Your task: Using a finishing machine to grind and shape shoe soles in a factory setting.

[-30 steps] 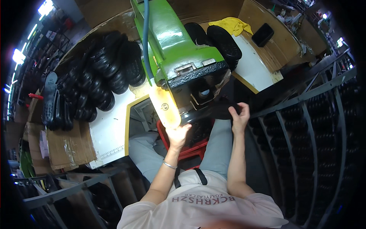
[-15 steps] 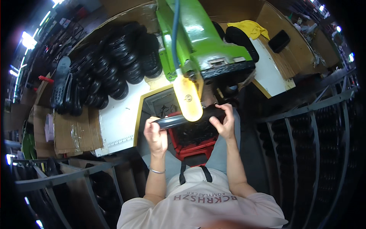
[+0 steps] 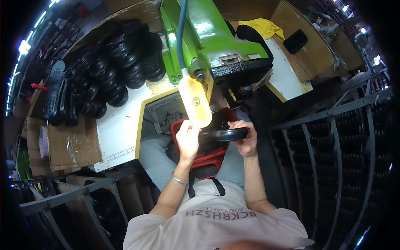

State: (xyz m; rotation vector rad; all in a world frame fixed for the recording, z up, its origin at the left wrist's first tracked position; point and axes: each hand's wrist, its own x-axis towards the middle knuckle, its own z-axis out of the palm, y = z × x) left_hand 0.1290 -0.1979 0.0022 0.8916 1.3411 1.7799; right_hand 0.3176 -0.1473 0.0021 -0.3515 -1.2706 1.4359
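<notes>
A black shoe sole [image 3: 227, 135] is held edge-on above my lap, just below the yellow lamp head [image 3: 196, 104]. My right hand [image 3: 246, 139] grips its right end, fingers over the top and palm beneath. At the sole's dark left end is my left hand [image 3: 188, 141], its fingers pinched together beside the tip of the lamp; what sits between them is hidden. Behind the lamp stands a green machine [image 3: 229, 37] with a black lower edge. Under the sole, between my knees, a red plastic bin [image 3: 208, 162] shows, with dark pieces in it.
Black soles [image 3: 112, 62] are piled on the white tabletop [image 3: 121, 129] at left, by cardboard [image 3: 75, 143]. A yellow cloth [image 3: 262, 28] and a black phone-like slab [image 3: 295, 41] lie at the far right. Metal racks [image 3: 329, 112] of dark soles flank me.
The sole has shifted right and down from under the lamp, and it has been turned. My left hand has moved right along it with fingers drawn together. The whole view has shifted slightly.
</notes>
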